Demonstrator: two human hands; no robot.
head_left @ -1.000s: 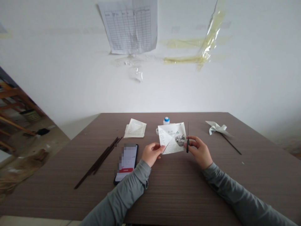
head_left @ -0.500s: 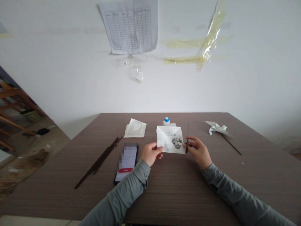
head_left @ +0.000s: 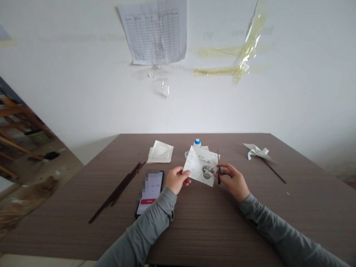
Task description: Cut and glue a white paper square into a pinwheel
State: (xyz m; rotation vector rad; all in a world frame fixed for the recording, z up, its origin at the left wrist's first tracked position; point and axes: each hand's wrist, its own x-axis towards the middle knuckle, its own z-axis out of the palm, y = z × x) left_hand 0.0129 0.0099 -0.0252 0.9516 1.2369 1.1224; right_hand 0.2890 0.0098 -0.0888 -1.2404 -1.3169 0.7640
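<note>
A square sheet of printed paper [head_left: 198, 167], creased and showing a picture of a bowl, is pinched at its lower left corner by my left hand [head_left: 177, 180]. The sheet is tilted above the table. My right hand [head_left: 232, 180] grips a pair of scissors [head_left: 218, 170] by its dark handles, blades pointing up and away, at the right edge of the paper. Whether the blades touch the paper I cannot tell. Behind the sheet stands a white bottle with a blue cap [head_left: 197, 142], its lower part hidden.
Several dark sticks [head_left: 116, 191] lie at the left on the brown table [head_left: 205, 230], beside a phone [head_left: 150, 191]. Printed paper squares [head_left: 160, 152] are stacked farther back. A paper pinwheel [head_left: 257, 152] on a stick lies at the right. The white wall [head_left: 208, 111] rises behind.
The paper has turned clockwise in my left hand, its lower right corner dropping. My right hand has moved slightly left with the scissors.
</note>
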